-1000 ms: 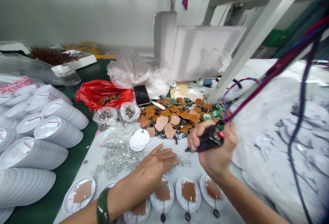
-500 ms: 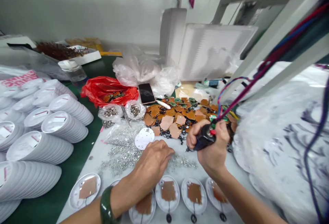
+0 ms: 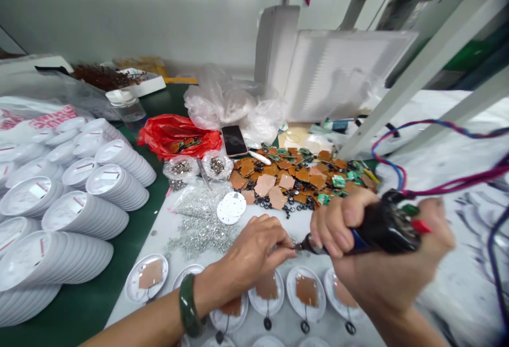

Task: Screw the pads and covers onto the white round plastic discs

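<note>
My right hand (image 3: 382,267) is shut around a black corded handheld tool (image 3: 387,227), whose metal tip points left. My left hand (image 3: 254,246) pinches something tiny at that tip, probably a small metal part, though the fingers mostly hide it. Just behind my left hand lies a spill of small silver metal parts (image 3: 202,235). Perforated white discs (image 3: 230,208) rest beside it. Below both hands stands a row of white round plates (image 3: 306,291), each bearing a copper-coloured square. A heap of copper-coloured squares and green circuit boards (image 3: 294,180) lies beyond my hands.
Stacks of white plates (image 3: 79,214) cover the green-topped bench on the left. Behind stand a phone (image 3: 234,141), a red bag (image 3: 175,136) and clear plastic bags. Coloured wires (image 3: 457,185) cross the right side, above white sheeting (image 3: 469,219). A pale metal frame post (image 3: 417,66) rises at right.
My right hand and the tool have moved right and nearer the camera. My left hand has gone from lying flat by the silver parts to pinching at the tool's tip.
</note>
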`<move>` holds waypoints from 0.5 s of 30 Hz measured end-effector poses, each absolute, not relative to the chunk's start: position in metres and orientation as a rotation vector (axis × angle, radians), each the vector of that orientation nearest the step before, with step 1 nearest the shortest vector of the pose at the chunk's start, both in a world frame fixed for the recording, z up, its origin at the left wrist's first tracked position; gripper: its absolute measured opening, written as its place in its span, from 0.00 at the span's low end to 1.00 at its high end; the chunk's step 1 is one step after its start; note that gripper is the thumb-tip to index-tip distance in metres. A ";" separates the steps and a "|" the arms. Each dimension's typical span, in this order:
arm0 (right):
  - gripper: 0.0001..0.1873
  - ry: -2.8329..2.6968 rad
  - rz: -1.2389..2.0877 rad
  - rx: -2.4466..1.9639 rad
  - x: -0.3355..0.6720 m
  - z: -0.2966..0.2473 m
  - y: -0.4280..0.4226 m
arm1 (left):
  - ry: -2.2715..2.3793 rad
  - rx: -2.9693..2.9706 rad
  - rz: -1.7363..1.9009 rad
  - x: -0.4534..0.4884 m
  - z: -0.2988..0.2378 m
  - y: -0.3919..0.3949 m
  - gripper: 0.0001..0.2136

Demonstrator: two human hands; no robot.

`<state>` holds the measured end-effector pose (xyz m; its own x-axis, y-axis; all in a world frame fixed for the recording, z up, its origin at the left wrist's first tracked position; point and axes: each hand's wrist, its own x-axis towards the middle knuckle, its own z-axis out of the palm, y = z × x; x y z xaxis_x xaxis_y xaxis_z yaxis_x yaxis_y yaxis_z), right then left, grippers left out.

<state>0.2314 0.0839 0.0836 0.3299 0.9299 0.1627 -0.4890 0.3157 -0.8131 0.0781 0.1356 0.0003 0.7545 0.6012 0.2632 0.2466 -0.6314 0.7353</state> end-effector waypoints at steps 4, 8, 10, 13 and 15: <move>0.30 -0.715 1.092 -0.704 0.227 0.087 0.078 | 0.588 2.305 0.647 0.066 0.002 0.127 0.03; 0.31 -0.729 1.104 -0.672 0.222 0.094 0.072 | 0.611 2.201 0.687 0.055 0.001 0.121 0.03; 0.31 -0.730 1.119 -0.675 0.220 0.098 0.069 | 0.629 2.095 0.713 0.051 0.002 0.119 0.03; 0.31 -0.722 1.131 -0.679 0.216 0.102 0.067 | 0.632 1.984 0.732 0.049 0.003 0.114 0.03; 0.31 -0.719 1.132 -0.673 0.214 0.102 0.067 | 0.616 1.940 0.748 0.049 0.005 0.111 0.04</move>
